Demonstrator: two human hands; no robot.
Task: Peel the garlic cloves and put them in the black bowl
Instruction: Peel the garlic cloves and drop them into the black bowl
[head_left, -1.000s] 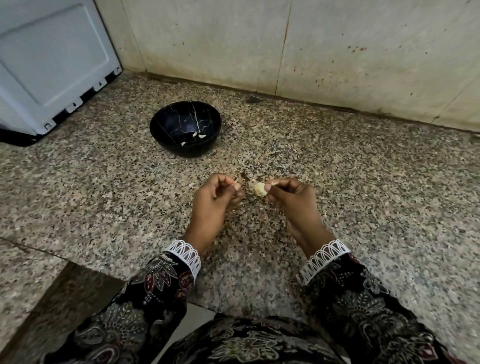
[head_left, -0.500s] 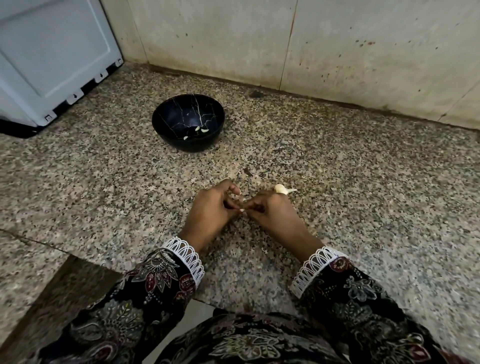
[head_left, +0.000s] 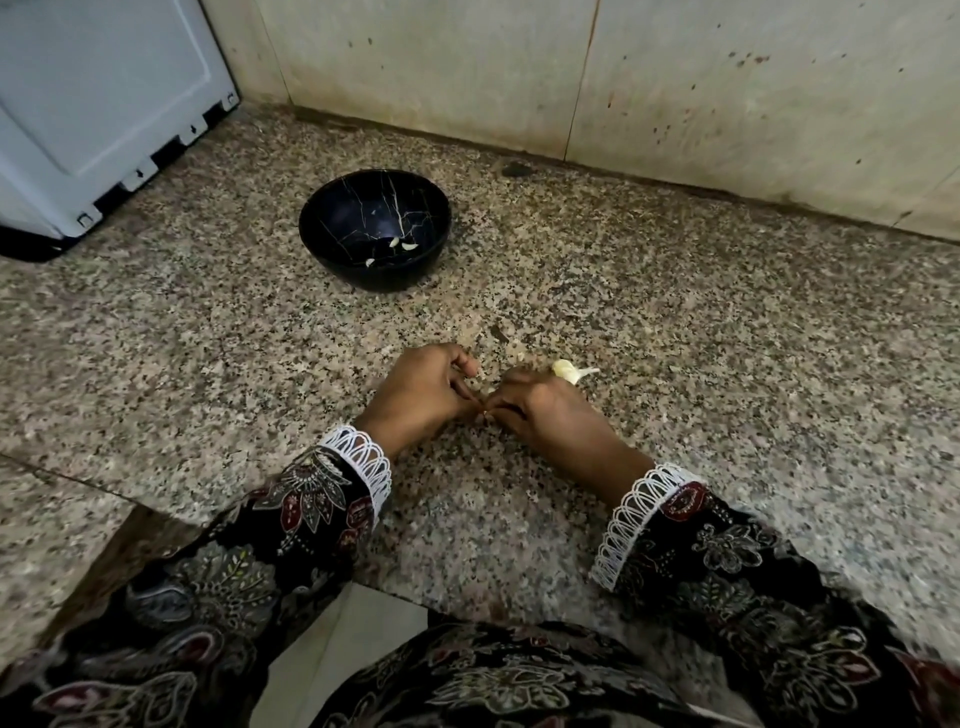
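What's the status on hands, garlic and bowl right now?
Left hand and right hand pinching a small clove together. Garlic piece on counter. Black bowl holds three cloves. Path clear.

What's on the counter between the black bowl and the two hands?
In the head view, mostly bare speckled counter lies between the black bowl and the hands, apart from one small dark scrap near the fingers.
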